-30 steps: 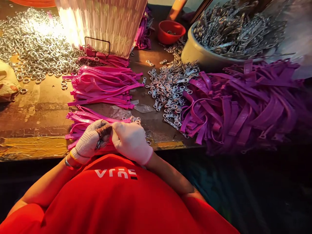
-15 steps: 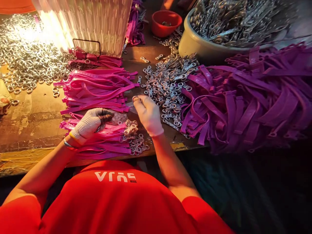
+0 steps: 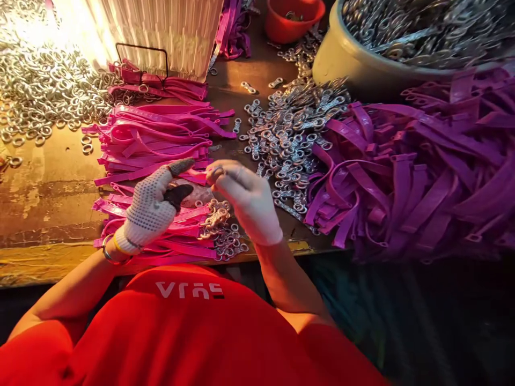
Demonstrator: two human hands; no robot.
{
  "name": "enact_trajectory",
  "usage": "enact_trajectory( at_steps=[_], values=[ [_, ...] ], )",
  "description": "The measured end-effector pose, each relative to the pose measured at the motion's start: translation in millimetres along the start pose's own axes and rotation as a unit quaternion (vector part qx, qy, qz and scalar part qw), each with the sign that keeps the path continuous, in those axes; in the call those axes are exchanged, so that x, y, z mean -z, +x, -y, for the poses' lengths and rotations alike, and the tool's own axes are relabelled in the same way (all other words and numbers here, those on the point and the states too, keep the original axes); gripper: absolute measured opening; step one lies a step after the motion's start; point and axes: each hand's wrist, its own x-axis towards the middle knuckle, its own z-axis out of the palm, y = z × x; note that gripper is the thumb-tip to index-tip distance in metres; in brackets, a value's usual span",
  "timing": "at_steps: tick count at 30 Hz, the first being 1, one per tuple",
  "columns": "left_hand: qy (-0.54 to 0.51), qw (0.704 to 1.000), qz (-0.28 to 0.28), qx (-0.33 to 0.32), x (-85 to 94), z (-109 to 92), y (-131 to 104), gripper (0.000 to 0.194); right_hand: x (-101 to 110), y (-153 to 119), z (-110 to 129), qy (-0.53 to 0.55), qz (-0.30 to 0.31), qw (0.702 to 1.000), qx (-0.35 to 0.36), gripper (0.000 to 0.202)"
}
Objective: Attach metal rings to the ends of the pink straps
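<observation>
My left hand (image 3: 155,206), in a white dotted glove with dark fingertips, has its thumb and forefinger apart over the pink straps (image 3: 161,128). Just to its right, my right hand (image 3: 245,198) wears a thin white glove; its fingertips are pinched together, and what they hold is too small to make out. A clear plastic bag (image 3: 198,196) lies partly hidden between the hands. Below them, small metal rings (image 3: 230,241) rest at the right ends of the lower pink straps (image 3: 161,249).
A pile of metal links (image 3: 281,134) lies right of my hands, beside a heap of purple straps (image 3: 402,177). Behind stand a large tub (image 3: 354,64) of metal parts and a red bowl (image 3: 292,24). Silver rings (image 3: 52,86) spread at the left near a ribbed clear panel (image 3: 161,32).
My left thumb and forefinger have spread apart. My right hand has come closer to my left, its fingers still pinched. The whole view has shifted slightly.
</observation>
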Motion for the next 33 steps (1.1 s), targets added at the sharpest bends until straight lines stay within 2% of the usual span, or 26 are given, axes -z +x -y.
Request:
enact_trajectory(
  at_steps=[3, 4, 6, 11, 13, 16, 18, 20, 23, 27, 30, 33],
  values=[
    [0.071, 0.995, 0.042, -0.053, -3.5, -2.4, -10.6, 0.037, -6.0, -33.5, 20.5, 0.018, 0.042, 0.999, 0.009, 0.016],
    [0.080, 0.994, 0.058, -0.051, -2.7, -0.1, -13.9, 0.031, -6.6, -39.9, 23.1, 0.018, 0.054, 0.998, 0.010, 0.017],
    [0.064, 0.995, 0.072, -0.025, 1.7, 6.6, -20.3, 0.024, -6.7, -47.4, 23.0, -0.009, 0.071, 0.997, 0.023, 0.017],
    [-0.057, 0.995, 0.058, 0.060, 11.8, 20.2, -37.3, 0.033, -15.7, -53.2, 12.9, -0.183, 0.095, 0.975, 0.085, 0.026],
    [-0.054, 0.994, 0.062, 0.069, 12.8, 22.2, -44.3, 0.035, -23.5, -55.1, 13.0, -0.266, 0.116, 0.950, 0.114, 0.027],
    [0.023, 0.996, 0.071, 0.053, 15.3, 23.3, -52.8, 0.039, -33.9, -59.0, 18.0, -0.401, 0.141, 0.892, 0.155, 0.028],
    [0.122, 0.990, 0.071, -0.003, 19.0, 23.7, -55.6, 0.037, -38.6, -62.2, 21.1, -0.465, 0.146, 0.855, 0.176, 0.027],
    [0.229, 0.968, 0.062, -0.084, 23.4, 24.4, -55.7, 0.031, -42.4, -65.7, 21.7, -0.499, 0.142, 0.835, 0.185, 0.024],
    [0.312, 0.934, 0.070, -0.159, 29.6, 26.2, -51.9, 0.016, -47.1, -70.8, 17.7, -0.504, 0.129, 0.833, 0.188, 0.022],
    [0.275, 0.940, 0.131, -0.155, 34.7, 27.1, -48.0, 0.018, -50.4, -75.5, 9.4, -0.497, 0.117, 0.834, 0.208, 0.026],
    [0.259, 0.945, 0.133, -0.150, 36.3, 26.5, -50.7, 0.016, -50.1, -76.5, 2.7, -0.491, 0.117, 0.831, 0.236, 0.028],
    [0.288, 0.937, 0.130, -0.152, 38.0, 29.1, -54.3, 0.015, -51.4, -76.7, -3.8, -0.484, 0.111, 0.833, 0.245, 0.030]
  ],
)
